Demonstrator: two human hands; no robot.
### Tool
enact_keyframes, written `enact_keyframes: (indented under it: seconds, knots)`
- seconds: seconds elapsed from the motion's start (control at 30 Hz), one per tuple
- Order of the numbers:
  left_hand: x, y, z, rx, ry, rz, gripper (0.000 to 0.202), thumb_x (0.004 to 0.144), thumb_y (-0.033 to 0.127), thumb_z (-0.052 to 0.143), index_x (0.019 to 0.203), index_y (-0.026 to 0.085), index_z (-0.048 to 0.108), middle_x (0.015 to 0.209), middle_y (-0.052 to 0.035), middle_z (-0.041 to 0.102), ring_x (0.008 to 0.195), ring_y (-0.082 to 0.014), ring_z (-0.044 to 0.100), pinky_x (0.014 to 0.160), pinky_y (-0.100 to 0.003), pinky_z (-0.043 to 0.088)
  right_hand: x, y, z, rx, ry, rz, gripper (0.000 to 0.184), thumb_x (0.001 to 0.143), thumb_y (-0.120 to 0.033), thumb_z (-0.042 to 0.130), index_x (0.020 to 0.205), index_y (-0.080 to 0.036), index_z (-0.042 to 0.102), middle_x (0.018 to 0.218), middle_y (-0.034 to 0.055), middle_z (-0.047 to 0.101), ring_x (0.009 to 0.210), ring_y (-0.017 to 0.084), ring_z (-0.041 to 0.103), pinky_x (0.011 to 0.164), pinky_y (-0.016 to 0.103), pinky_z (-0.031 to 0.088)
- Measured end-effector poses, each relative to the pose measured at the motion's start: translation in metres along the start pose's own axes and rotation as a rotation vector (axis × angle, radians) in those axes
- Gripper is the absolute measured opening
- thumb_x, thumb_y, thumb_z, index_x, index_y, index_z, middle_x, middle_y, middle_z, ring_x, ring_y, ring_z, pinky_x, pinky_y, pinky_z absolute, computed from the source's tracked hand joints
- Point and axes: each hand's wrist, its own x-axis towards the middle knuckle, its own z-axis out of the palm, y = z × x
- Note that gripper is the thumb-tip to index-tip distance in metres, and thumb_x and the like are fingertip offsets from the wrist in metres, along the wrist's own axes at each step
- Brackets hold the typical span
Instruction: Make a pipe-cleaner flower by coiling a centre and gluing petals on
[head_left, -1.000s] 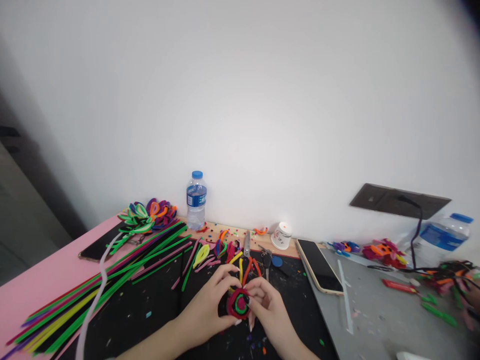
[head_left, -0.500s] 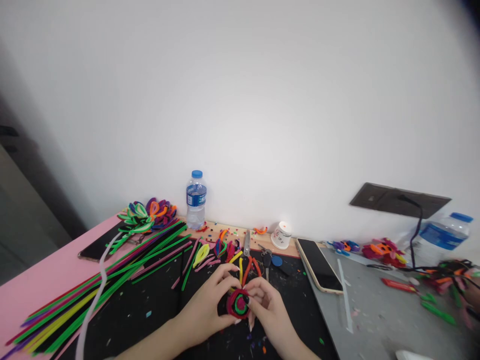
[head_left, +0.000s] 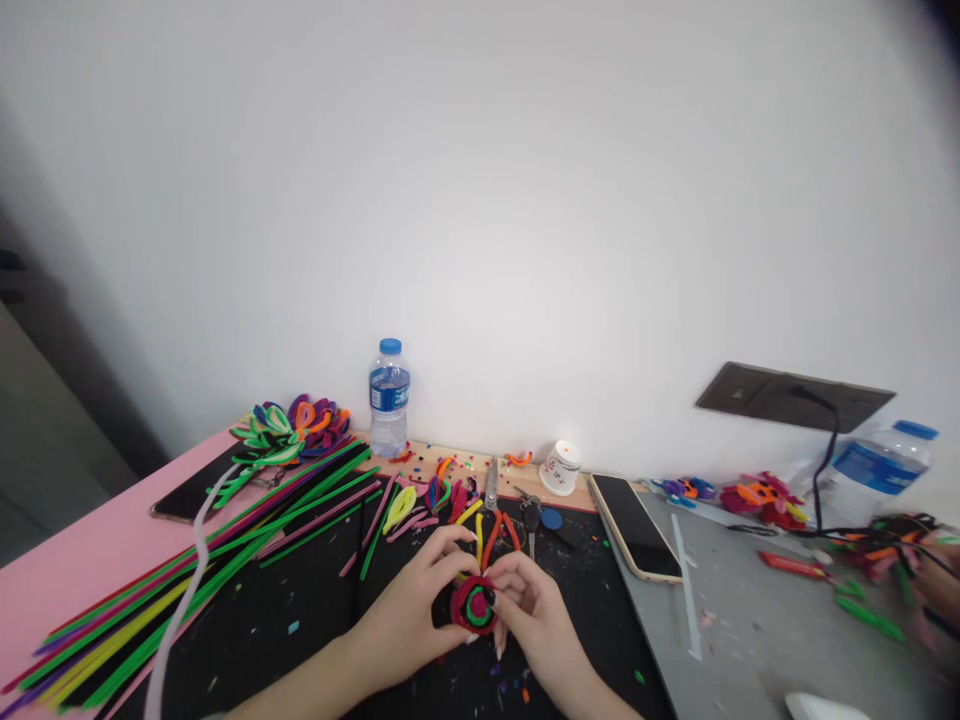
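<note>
Left hand (head_left: 416,600), half-curled, grips the left rim of a red-and-green coil (head_left: 475,606) over the black mat (head_left: 319,590). Right hand (head_left: 531,610), nearly closed, pinches its right edge; exact fingertip contact is partly hidden.

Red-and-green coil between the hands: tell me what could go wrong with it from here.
The coil might loosen or lose its round shape if the left hand or right hand eases its grip. If dropped, it could pick up loose scraps from the black mat.
</note>
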Motion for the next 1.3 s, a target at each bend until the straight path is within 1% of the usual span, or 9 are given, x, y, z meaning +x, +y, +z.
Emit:
enact_keyframes:
  seconds: [0.27,0.6,1.1,1.3]
  knots:
    - [0.0006,-0.0022,0.001,-0.005,-0.002,-0.001,0.04,0.06,0.006,0.067,0.093,0.024,0.055,0.126,-0.0061,0.04,0.114,-0.0242,0.044,0.101,-0.038,0.035,0.0012,0.0032,-0.0021,0.006,0.0,-0.003,0.028,0.068,-0.033,0.072,0.077,-0.015,0.053,0.06,-0.003,0.058,0.038,0.007,0.052,0.034,0.016,0.04]
    - [-0.0007,-0.0013,0.0006,-0.005,-0.015,-0.007,0.041,0.061,0.005,0.066,0.095,0.024,0.055,0.125,-0.0057,0.04,0.117,-0.0249,0.042,0.102,-0.037,0.034,-0.0003,0.0004,0.0011,0.001,0.009,-0.001,0.027,0.068,-0.032,0.071,0.078,-0.015,0.052,0.059,-0.0034,0.059,0.037,0.006,0.051,0.035,0.016,0.04]
    - [-0.0005,-0.0022,0.0019,-0.009,-0.006,0.0,0.041,0.06,0.004,0.066,0.094,0.024,0.054,0.124,-0.0056,0.04,0.112,-0.0231,0.046,0.1,-0.036,0.035,-0.0001,-0.0015,0.0016,-0.002,0.004,0.002,0.027,0.068,-0.032,0.071,0.077,-0.014,0.052,0.059,-0.0033,0.059,0.037,0.006,0.05,0.035,0.016,0.04]
    - [-0.0002,-0.003,0.0018,-0.024,0.0,-0.009,0.041,0.06,0.005,0.067,0.094,0.025,0.054,0.124,-0.0049,0.04,0.115,-0.0227,0.044,0.101,-0.035,0.034,0.0019,0.0018,-0.0001,0.012,0.003,-0.006,0.027,0.068,-0.031,0.071,0.078,-0.015,0.052,0.06,-0.0035,0.059,0.038,0.006,0.051,0.035,0.016,0.04]
